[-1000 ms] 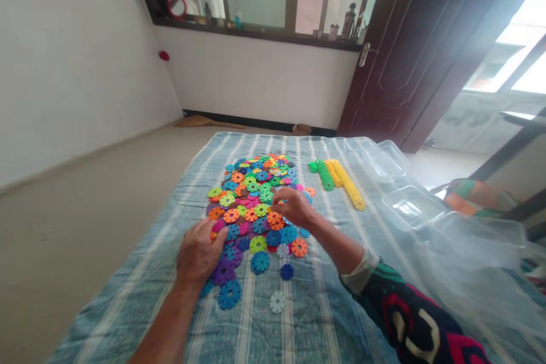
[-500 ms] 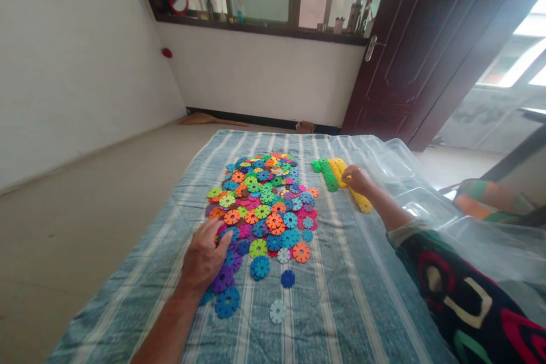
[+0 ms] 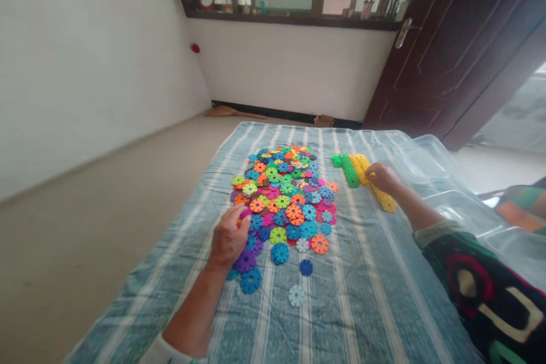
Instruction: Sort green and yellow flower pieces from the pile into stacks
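- Left hand [image 3: 228, 237]: fingers curled and pressed together at the near edge of the heap, tips against a pink disc [image 3: 244, 215]; no telling whether pinching it or only touching it.
- Right hand [image 3: 383, 178]: fingers bunched over a long yellow strip [image 3: 386, 201], resting on it near its upper end; a firm pinch impossible to confirm from this view.
- Loose discs [image 3: 284, 199]: a broad, many-coloured heap in the middle of a striped blue sheet [image 3: 345, 307], far outnumbering anything joined.
- Strays: a pale disc [image 3: 296, 296] and a dark blue disc [image 3: 306, 267] lying apart from the heap, nearer the sheet's front.
- Joined so far: four strips beyond the heap, to its right: a short green stub [image 3: 336, 161], a long green strip [image 3: 350, 170], a shorter yellow strip [image 3: 359, 166] and the long yellow one, lying close together.
- Left to join: nearly all the discs, by the look of the heap.
- Nearby: clear plastic tubs [image 3: 447, 205] at the sheet's right edge, just past the right hand; a dark patterned sleeve [image 3: 482, 290] on the right arm.
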